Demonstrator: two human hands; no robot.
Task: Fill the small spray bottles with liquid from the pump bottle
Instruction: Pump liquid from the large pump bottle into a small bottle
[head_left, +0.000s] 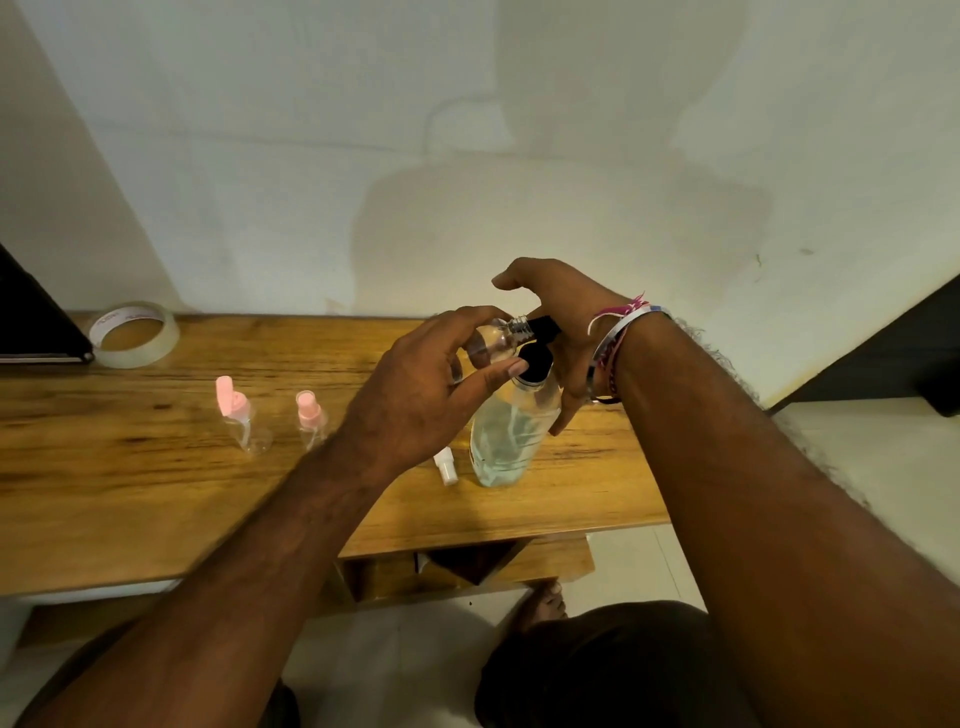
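**Two hands fill a small clear bottle at a pump bottle**

Head view: a wooden table with visible grain stands against a pale wall. The left hand pinches a small round clear bottle, uncapped and tilted on its side, its threaded neck touching the black pump nozzle. The right hand curls over the pump head of the tall clear pump bottle, which stands on the table partly full of liquid. Its wrist wears one metal bangle and pink threads. Two clear spray bottles with pink tops stand to the left. One white sprayer cap lies just beside the pump bottle. One roll of clear tape lies far left; its writing is unreadable.
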